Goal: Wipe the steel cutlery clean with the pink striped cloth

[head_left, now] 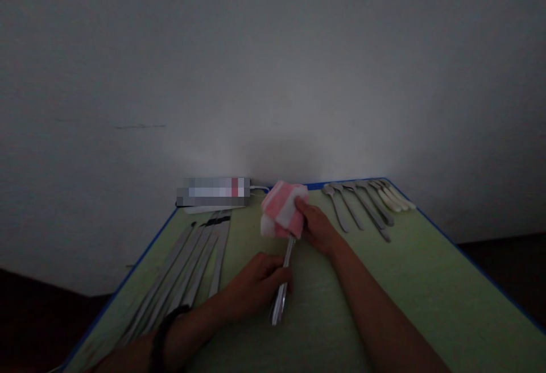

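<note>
My left hand [256, 285] is closed around the handle of a metal utensil [282, 287] that points away from me over the green table [426, 282]. My right hand [318, 226] grips a pink and white cloth [284, 209], which is wrapped over the utensil's far end, so that end is hidden. A dark band sits on my left wrist.
Several long metal utensils [191, 265] lie in a row at the left. Several spoons and light-handled pieces [367, 202] lie at the far right. A flat white object [213, 194] rests against the wall at the table's far edge. The table has a blue rim.
</note>
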Demonstrator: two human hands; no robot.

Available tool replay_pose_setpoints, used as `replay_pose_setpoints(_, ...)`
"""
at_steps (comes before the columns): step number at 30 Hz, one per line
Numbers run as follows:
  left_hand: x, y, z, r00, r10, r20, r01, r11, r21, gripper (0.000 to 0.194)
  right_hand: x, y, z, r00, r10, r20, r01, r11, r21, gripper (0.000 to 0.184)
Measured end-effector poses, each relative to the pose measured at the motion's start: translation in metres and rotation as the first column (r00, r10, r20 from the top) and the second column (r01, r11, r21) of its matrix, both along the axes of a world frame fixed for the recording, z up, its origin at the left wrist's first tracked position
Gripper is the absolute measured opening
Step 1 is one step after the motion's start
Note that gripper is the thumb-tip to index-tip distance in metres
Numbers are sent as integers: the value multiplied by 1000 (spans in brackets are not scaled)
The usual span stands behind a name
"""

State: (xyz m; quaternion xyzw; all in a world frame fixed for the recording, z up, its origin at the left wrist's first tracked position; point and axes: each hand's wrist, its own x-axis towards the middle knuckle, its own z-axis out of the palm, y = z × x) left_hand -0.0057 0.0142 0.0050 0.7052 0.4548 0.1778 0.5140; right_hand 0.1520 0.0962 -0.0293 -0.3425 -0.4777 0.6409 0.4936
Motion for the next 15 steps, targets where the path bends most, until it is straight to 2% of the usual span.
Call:
replay_pose_setpoints(2,2,0,-3,997,43,66,-39,997,-60,29,0,0,-1,998,22,-64,-24,999,-26,46)
replay_pose_setpoints(5,4,2,-9,984,116,134,-105,990,-92,32,2,-2,0,995,92,30,-93,996,16,42)
replay_pose_setpoints(9,4,5,-12,982,172,75,-169,984,-46,32,3,-3,-1,989,98,109,-102,994,38,42)
replay_pose_setpoints(12,3,5,-8,987,160,22,-161,986,32,30,1,-1,-5,999,24,41,-25,1000,9,44)
replay_pose_setpoints(15,2,5,-6,993,120,9,-120,992,47,28,0,4,-6,991,-122,-58,120,992,-42,45)
